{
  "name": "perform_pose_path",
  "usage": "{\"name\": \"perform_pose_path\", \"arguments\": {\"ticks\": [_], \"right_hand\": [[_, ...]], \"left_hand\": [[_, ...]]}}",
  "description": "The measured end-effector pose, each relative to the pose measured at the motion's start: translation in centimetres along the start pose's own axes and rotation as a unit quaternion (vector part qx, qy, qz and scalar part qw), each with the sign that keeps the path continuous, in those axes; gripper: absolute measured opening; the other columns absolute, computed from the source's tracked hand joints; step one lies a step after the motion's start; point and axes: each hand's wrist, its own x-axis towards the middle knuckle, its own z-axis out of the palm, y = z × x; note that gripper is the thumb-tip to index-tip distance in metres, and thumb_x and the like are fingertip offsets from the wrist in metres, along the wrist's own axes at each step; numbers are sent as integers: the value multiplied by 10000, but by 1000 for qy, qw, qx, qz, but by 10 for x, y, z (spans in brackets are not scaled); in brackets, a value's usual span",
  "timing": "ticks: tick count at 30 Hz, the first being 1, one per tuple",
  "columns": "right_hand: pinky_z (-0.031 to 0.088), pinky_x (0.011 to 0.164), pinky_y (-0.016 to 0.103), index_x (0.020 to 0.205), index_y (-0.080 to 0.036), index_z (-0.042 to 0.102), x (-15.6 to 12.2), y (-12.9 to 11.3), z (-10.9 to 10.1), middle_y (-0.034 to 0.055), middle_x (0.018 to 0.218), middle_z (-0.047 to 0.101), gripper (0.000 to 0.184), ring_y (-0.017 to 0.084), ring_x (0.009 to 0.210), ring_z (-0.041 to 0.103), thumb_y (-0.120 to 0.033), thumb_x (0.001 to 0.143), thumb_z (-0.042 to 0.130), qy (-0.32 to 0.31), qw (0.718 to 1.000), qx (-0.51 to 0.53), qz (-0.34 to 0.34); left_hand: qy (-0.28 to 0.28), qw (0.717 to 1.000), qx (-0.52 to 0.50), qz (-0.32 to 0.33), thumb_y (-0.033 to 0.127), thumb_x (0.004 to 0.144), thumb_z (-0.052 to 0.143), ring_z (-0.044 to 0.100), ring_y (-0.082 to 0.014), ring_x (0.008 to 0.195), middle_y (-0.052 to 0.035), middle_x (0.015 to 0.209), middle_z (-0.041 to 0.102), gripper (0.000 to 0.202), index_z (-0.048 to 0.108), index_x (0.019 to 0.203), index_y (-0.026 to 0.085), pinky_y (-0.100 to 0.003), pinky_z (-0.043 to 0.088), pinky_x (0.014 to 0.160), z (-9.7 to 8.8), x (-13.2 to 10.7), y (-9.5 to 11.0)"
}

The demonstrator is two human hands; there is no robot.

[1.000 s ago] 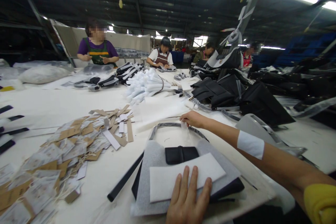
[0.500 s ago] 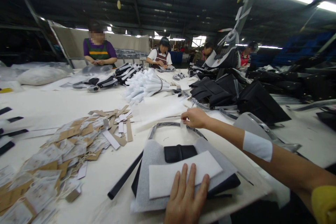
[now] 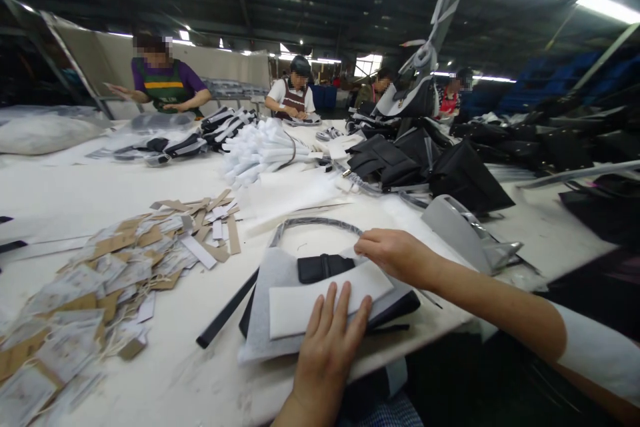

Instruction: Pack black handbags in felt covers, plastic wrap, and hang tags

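Observation:
A black handbag [image 3: 411,307] lies on the table, mostly covered by a pale grey tissue-like sheet [image 3: 260,339]. Its film-wrapped handle [image 3: 313,221] arches away from me. On the sheet are a small black flap with a strap loop [image 3: 310,268] and a white foam strip [image 3: 290,310]. My left hand [image 3: 330,340] rests flat on the strip, fingers spread. At the handle's right side, my right hand [image 3: 393,255] is closed, its fingertips pinched together; what they hold, if anything, is hidden. A black strap [image 3: 227,310] sticks out at the bag's left.
Paper tags with strings [image 3: 95,280] are heaped on the left of the white table [image 3: 175,340]. Beyond the bag lie a bundle of white rolls [image 3: 265,147] and several black bags [image 3: 383,160]. A grey-covered bag [image 3: 455,230] stands at right. Co-workers [image 3: 167,83] sit across the table.
My right hand has come back toward me along the handle's right side. My left hand stays flat on the foam strip. The view has shifted right; a co-worker at left has parted their hands.

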Motion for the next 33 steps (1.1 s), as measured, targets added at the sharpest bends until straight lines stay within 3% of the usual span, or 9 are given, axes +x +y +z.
{"name": "perform_pose_path", "arguments": {"ticks": [8,18,24,33], "right_hand": [[483,797,296,997,-209,677,-36,-13,16,44,920,702,198,179,852,653,-100,929,527,61,995,73,19],[483,802,309,1002,-194,701,-58,-21,7,38,925,740,257,171,853,672,-61,926,494,114,991,63,-7],[491,812,371,1087,-190,697,-78,-44,6,69,979,742,262,198,903,671,-109,943,493,122,992,31,0],[563,893,412,1173,-196,686,-96,-70,23,96,1144,718,389,233,1035,650,-46,911,441,207,975,63,50]], "left_hand": [[8,1000,0,13,256,1023,404,524,-279,1313,-82,1462,517,444,437,1464,296,-415,511,1024,-2,2,-3],[18,999,-34,-12,229,1029,346,457,-283,1369,-74,1492,484,460,410,1477,314,-440,488,1046,7,-2,0],[-28,999,-23,20,203,1000,439,468,-296,1359,-97,1498,471,492,404,1484,284,-437,488,1044,-4,2,-5],[-65,997,-30,28,179,987,457,436,-301,1382,-102,1529,423,513,398,1489,268,-452,459,1069,-8,3,-8]]}}
